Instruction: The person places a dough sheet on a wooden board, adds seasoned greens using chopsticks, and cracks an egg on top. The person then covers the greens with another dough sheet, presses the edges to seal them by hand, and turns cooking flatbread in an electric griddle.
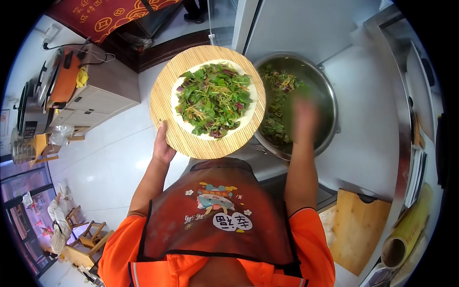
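Observation:
My left hand [164, 146] grips the lower left edge of a round bamboo board [161, 91], its thumb on top. On the board lies a pale round sheet, perhaps dough [247, 118], mostly covered by chopped leafy greens [213, 98] with purple leaves and thin yellowish shreds. To the right is a large steel basin [332, 98] holding more of the mixed greens [273, 119]. My right hand [304, 117] is inside the basin over its right part, smeared by motion, with a green blur around it. Its fingers cannot be made out, nor whether they hold anything.
Below the basin at the right lies a wooden board [358, 229]. A roll of film [406, 234] stands near the metal-edged frame on the far right. A cabinet [103, 95] carrying appliances is at the left, with wooden stools [91, 234] farther back.

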The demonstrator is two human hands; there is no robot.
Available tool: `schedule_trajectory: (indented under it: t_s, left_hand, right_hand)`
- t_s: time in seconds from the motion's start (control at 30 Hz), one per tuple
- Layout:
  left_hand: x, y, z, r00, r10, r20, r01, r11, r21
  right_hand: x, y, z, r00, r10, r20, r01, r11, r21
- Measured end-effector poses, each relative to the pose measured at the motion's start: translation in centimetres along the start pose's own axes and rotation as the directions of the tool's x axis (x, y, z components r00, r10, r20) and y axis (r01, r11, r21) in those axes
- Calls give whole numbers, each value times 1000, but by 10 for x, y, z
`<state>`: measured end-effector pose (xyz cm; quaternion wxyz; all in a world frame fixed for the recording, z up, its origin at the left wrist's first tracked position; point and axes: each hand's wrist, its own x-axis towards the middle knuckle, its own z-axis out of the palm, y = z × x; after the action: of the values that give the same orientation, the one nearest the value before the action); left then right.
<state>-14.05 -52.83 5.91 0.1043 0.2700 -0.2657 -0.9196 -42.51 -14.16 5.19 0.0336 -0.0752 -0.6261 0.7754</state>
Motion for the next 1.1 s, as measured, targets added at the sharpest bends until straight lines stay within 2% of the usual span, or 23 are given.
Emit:
schedule_trajectory:
  t_s: [0.13,0.17,0.23,0.37,0.47,0.57,0.6,0.63,0.77,0.9,1.0,1.1]
  left_hand:
    - [12,0,-10,998,-59,3,59,998,-36]
    - [16,0,-16,997,-73,28,74,996,-42]
    - [18,6,-15,994,-94,58,97,994,-57]
    - [22,13,-9,987,-144,75,148,988,-50]
    - [23,19,-1,981,-163,106,168,985,-44]
    - [26,23,2,975,-182,129,189,981,-41]
    - [26,24,1,974,-186,128,191,981,-32]
    - [27,25,1,974,-190,127,194,981,-24]
    - [27,24,3,973,-172,155,177,984,-22]
    - [28,23,5,972,-193,137,199,980,-31]
    - [29,26,4,967,-195,165,204,978,-46]
    - [32,29,5,959,-207,192,220,974,-46]
  right_hand:
    - [-2,-35,7,999,-24,24,24,999,26]
    - [-5,-49,9,997,-59,43,61,997,-44]
    - [-12,-80,25,994,-60,86,65,996,-61]
    - [-31,-127,57,971,3,238,-13,999,41]
    - [-72,-162,112,930,-31,366,72,992,-100]
    - [-97,-169,152,894,83,440,89,930,-357]
    - [-100,-169,158,882,146,448,79,891,-447]
    - [-101,-169,158,889,117,442,135,855,-500]
    - [-114,-210,145,963,82,257,62,860,-506]
    - [-100,-193,108,965,-49,257,97,979,-179]
    - [-99,-174,117,979,39,199,-30,999,-44]
    - [-97,-158,133,981,32,191,-26,999,-34]
